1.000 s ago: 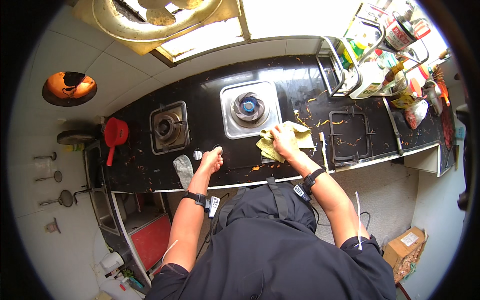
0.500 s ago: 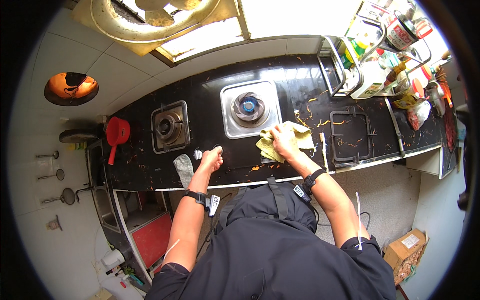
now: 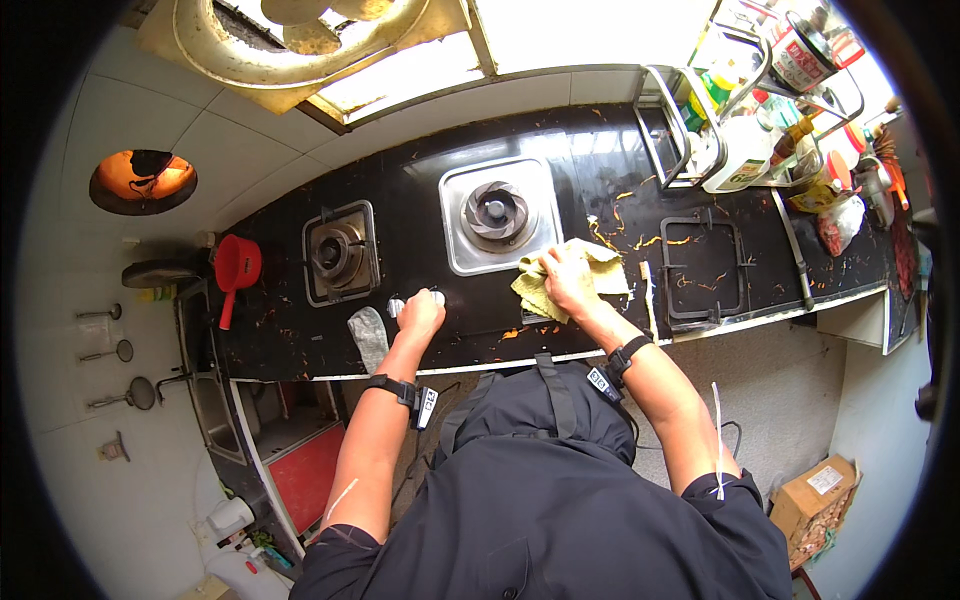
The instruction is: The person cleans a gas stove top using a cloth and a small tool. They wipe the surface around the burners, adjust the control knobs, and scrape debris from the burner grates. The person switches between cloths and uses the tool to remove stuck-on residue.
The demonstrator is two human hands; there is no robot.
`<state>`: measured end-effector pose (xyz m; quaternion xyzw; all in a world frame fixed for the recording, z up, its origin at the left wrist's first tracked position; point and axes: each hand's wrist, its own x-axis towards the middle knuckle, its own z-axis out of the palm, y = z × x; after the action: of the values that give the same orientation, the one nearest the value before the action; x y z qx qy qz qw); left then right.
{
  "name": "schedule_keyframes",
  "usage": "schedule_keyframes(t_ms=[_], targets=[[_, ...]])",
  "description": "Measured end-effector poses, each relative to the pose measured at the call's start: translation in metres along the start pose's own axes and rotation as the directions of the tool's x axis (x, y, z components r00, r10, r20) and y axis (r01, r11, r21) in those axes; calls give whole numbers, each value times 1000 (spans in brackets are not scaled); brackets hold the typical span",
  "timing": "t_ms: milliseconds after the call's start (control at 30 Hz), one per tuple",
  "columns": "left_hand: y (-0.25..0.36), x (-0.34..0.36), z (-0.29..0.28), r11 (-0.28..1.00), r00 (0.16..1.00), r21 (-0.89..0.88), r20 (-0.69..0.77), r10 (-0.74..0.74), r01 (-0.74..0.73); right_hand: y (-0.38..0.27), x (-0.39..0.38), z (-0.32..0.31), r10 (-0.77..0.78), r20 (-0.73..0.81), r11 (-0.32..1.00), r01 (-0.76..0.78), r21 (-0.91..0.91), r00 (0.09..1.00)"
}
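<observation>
On the black cooktop, my left hand [image 3: 421, 316] is closed around a silver stove knob [image 3: 438, 298], whose edge shows past my fingers. A second silver knob [image 3: 396, 307] sits just to its left. My right hand [image 3: 569, 285] grips a crumpled yellow-green cloth [image 3: 603, 270] at the front right corner of the large burner [image 3: 496, 212]. That burner has a square metal tray and no visible flame. A smaller burner [image 3: 338, 254] with a pan support lies to the left. Near my left wrist, a grey cloth [image 3: 370, 338] hangs over toward the counter's front edge.
A red dipper [image 3: 236, 264] stands at the far left. On the right lie a loose black pan support [image 3: 703, 268] and orange food scraps. A metal rack [image 3: 690, 140] with bottles and jars fills the back right. A cardboard box [image 3: 815, 505] rests on the floor.
The blue flame in the large burner has gone out. My left hand has turned on the knob. My right hand stays on the yellow-green cloth in nearly the same place.
</observation>
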<state>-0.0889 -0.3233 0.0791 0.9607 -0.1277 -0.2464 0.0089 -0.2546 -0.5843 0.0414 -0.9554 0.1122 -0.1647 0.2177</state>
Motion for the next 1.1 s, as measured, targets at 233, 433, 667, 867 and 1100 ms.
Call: schedule_keyframes(t_ms=[233, 433, 667, 867, 1100], targets=[[14, -18, -26, 991, 996, 115, 64, 59, -67, 1, 0, 1, 22, 6, 1000, -22, 11, 1000], [16, -19, -27, 995, 1000, 96, 21, 9, -11, 3, 0, 1, -3, -27, 1000, 3, 23, 1000], [13, -9, -18, 999, 997, 33, 70, -31, 29, -2, 2, -2, 14, -93, 998, -8, 64, 996], [-3, 14, 4, 945, 982, -268, 82, -171, 187, -3, 2, -3, 40, -59, 997, -36, 64, 997], [-18, 30, 12, -104, 641, -647, 762, -90, 755, 1, 0, 0, 28, 7, 999, -29, 24, 1000]])
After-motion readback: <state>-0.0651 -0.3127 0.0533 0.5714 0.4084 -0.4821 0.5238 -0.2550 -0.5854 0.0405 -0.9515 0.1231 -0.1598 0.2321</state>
